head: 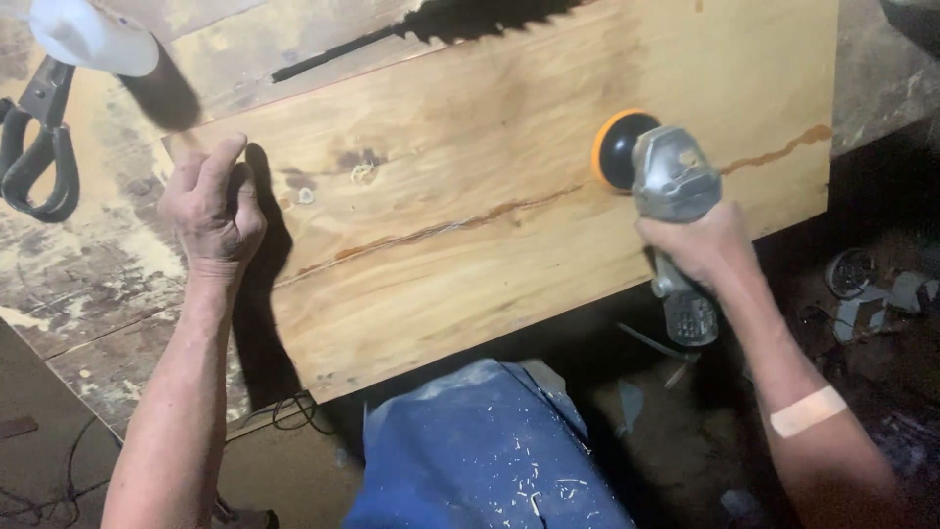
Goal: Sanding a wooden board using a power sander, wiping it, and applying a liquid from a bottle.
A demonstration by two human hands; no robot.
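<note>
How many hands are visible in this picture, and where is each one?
2. The left hand presses on the left end of the wooden board. The right hand grips the grey angle grinder near the board's right part. No other hands show.
</note>
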